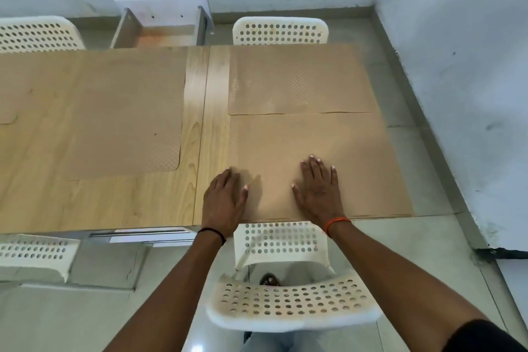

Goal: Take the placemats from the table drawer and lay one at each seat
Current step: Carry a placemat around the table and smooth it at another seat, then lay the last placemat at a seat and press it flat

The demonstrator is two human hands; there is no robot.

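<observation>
A tan placemat (357, 157) lies on the near right end of the wooden table (197, 111). My left hand (224, 200) rests flat on its left edge and my right hand (318, 188) lies flat on its middle, fingers straight. A second placemat (297, 83) lies just beyond it at the far right seat. A third placemat (125, 123) lies left of the table's seam. The corner of another placemat (7, 116) shows at the left border. The table drawer (163, 28) stands pulled out on the far side.
White perforated chairs stand around the table: one (285, 303) right below my hands, one (280, 30) at the far right, one (37, 33) at the far left, one (34, 251) at the near left. A grey wall (457, 66) runs close along the table's right end.
</observation>
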